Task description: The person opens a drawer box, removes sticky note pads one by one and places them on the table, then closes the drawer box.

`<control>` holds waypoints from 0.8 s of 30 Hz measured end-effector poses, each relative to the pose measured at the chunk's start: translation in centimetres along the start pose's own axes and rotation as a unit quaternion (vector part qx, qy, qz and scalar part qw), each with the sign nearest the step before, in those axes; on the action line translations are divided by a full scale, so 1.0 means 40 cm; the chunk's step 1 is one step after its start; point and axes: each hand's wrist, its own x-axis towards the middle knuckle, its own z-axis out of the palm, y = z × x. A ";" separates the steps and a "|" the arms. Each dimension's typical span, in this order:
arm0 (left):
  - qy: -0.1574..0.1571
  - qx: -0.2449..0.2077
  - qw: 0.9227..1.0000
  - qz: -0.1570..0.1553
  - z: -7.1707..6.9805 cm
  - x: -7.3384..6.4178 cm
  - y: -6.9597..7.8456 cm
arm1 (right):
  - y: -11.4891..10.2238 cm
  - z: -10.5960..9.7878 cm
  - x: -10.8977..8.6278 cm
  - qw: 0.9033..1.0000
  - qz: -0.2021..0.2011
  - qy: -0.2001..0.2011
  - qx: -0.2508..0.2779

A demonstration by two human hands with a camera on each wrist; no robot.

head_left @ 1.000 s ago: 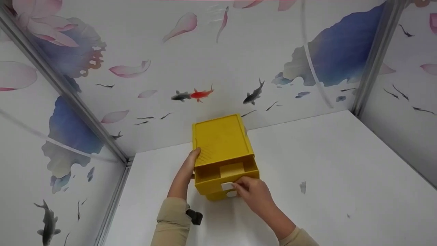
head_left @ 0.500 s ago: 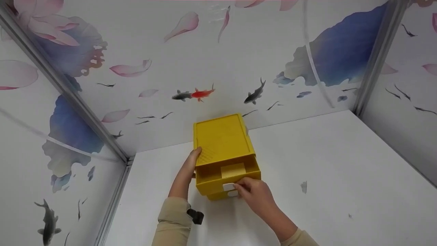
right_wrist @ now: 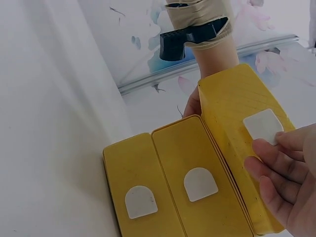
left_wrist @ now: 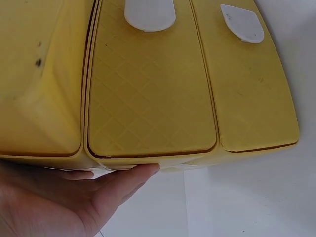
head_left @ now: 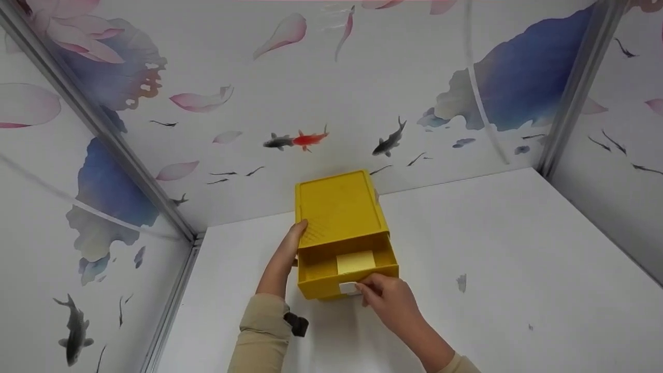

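A small yellow drawer cabinet (head_left: 339, 210) stands on the white table, with its top drawer (head_left: 321, 290) pulled partway out. A flat pale yellow rectangular piece (head_left: 356, 262) shows inside that drawer. My right hand (head_left: 391, 303) pinches the drawer's white pull tab (right_wrist: 262, 124) between thumb and fingers. Against the cabinet's left side rests my left hand (head_left: 287, 248), thumb at the top edge. Its extended fingers (left_wrist: 133, 180) lie along the side in the left wrist view. Two lower drawers (right_wrist: 185, 173) (right_wrist: 138, 192) stay closed, each with a white tab.
White panels (head_left: 331, 93) printed with fish and petals rise behind the cabinet and at both sides, joined by metal posts (head_left: 575, 88). The white tabletop (head_left: 492, 248) stretches to the right, with grey marks (head_left: 461, 282) on it. A black device (head_left: 297, 324) sits at the left wrist.
The top drawer has slid farther out toward me, with my right hand on its tab, showing more of the inside. My left hand keeps its place on the cabinet.
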 end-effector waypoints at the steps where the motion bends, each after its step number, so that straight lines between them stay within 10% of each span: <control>1: 0.013 0.032 0.999 -0.011 0.024 -0.062 0.050 | -0.002 -0.002 -0.001 1.000 -0.002 0.001 0.000; 3: 0.038 0.082 0.995 -0.043 0.069 -0.174 0.140 | -0.004 -0.005 -0.003 1.000 -0.006 0.001 0.000; 7: 0.040 0.098 0.993 -0.042 0.103 -0.258 0.211 | -0.005 -0.011 -0.007 1.000 -0.013 -0.003 -0.002; 14: 0.051 0.098 0.993 -0.047 0.091 -0.218 0.174 | -0.009 -0.025 -0.017 0.999 -0.023 -0.029 -0.006; 24: 0.056 0.089 0.993 -0.053 0.080 -0.202 0.158 | -0.030 -0.057 -0.013 0.984 -0.144 -0.059 -0.092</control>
